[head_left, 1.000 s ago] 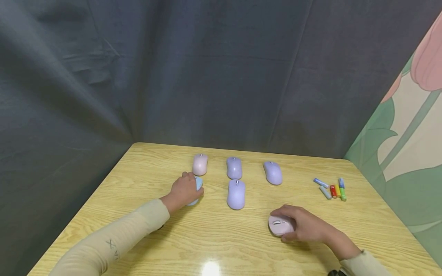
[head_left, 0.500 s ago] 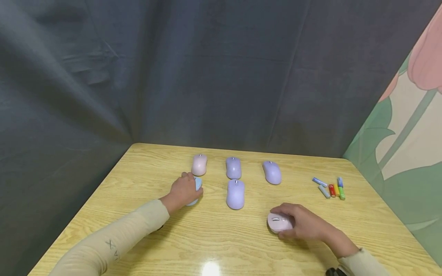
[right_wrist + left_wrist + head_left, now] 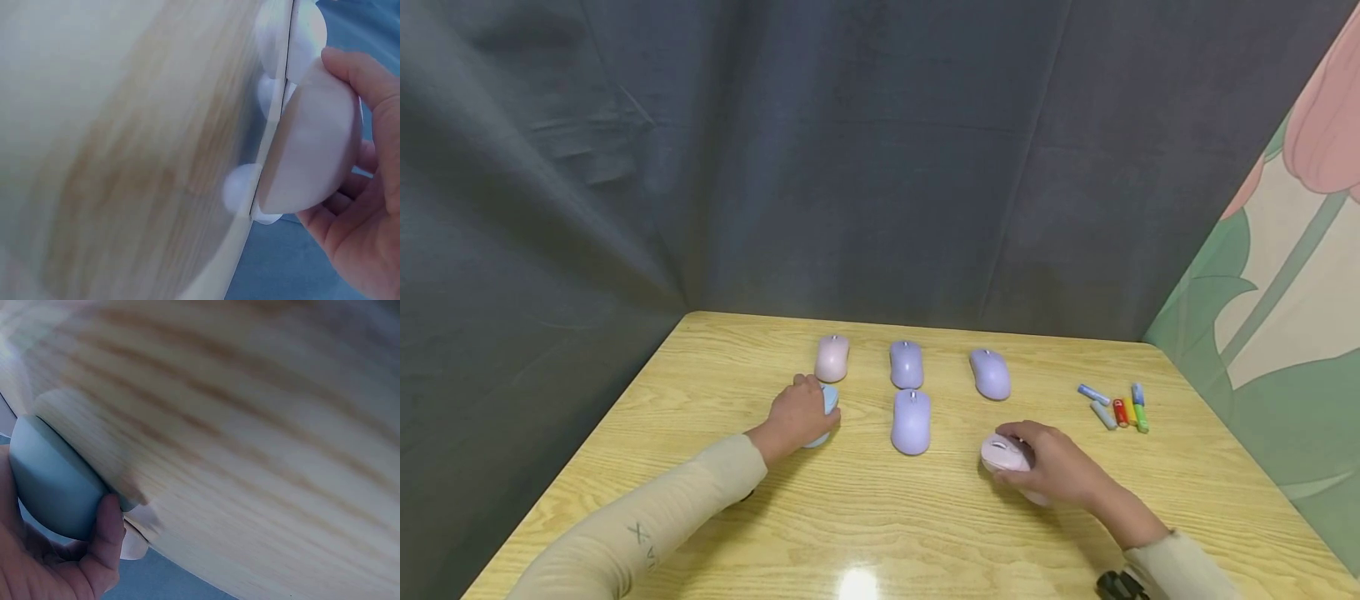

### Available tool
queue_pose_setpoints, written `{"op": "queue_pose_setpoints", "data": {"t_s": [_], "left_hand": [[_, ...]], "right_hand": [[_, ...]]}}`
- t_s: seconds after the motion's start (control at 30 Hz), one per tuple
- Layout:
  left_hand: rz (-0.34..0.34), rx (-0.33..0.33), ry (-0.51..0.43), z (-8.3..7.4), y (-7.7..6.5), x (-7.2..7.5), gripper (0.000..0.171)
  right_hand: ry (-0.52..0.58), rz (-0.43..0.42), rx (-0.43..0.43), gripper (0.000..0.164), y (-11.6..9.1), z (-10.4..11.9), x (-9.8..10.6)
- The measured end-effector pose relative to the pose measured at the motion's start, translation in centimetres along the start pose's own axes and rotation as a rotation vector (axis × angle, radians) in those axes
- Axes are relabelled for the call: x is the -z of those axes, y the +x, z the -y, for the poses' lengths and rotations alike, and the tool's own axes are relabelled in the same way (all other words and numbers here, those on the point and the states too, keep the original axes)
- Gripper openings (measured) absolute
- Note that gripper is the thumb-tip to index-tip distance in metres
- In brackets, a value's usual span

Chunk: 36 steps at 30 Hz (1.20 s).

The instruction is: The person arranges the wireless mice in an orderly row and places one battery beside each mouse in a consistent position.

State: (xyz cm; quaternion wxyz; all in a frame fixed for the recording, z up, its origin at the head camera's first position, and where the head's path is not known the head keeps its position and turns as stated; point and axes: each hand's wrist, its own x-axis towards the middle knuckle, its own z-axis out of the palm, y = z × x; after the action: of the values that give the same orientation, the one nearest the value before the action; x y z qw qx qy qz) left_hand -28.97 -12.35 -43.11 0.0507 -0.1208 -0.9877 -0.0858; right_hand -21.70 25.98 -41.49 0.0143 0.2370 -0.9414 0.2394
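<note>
In the head view my left hand (image 3: 796,414) grips a light blue computer mouse (image 3: 830,397) on the table, palm over most of it. The left wrist view shows the thumb against the side of that blue mouse (image 3: 53,478). My right hand (image 3: 1056,468) holds a pale pink computer mouse (image 3: 1002,454), fingers on one side and thumb on the other. Up close in the right wrist view, the pink mouse (image 3: 315,140) sits between fingers and thumb. Whether its underside touches the table, I cannot tell.
Another pink mouse (image 3: 832,359) lies just beyond the blue one. Purple mice stand at the back (image 3: 906,365), the back right (image 3: 991,374) and the middle (image 3: 912,422). Several small coloured battery-like cylinders (image 3: 1120,412) lie at the right. A dark curtain (image 3: 880,167) borders the table (image 3: 820,525).
My right hand has moved a little away from me with the pink mouse, which has turned slightly. The left hand and the blue mouse have stayed in place.
</note>
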Motion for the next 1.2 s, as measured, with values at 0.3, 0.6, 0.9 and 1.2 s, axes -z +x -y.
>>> {"op": "queue_pose_setpoints", "data": {"t_s": [0.3,0.6,0.9,1.2], "left_hand": [[-0.002,-0.009,0.006,0.0,-0.1,0.1,0.057],[-0.028,-0.024,0.005,-0.1,-0.3,0.2,0.053],[-0.019,-0.014,0.002,0.0,-0.2,0.2,0.054],[-0.018,-0.015,0.013,0.0,-0.1,0.1,0.055]], "right_hand": [[-0.083,-0.123,-0.047,0.060,0.8,0.6,-0.1],[-0.160,-0.215,-0.114,0.060,1.9,1.4,0.4],[-0.199,-0.262,-0.214,0.059,2.9,1.3,0.6],[-0.203,-0.237,-0.324,0.052,3.9,0.9,0.6]]}}
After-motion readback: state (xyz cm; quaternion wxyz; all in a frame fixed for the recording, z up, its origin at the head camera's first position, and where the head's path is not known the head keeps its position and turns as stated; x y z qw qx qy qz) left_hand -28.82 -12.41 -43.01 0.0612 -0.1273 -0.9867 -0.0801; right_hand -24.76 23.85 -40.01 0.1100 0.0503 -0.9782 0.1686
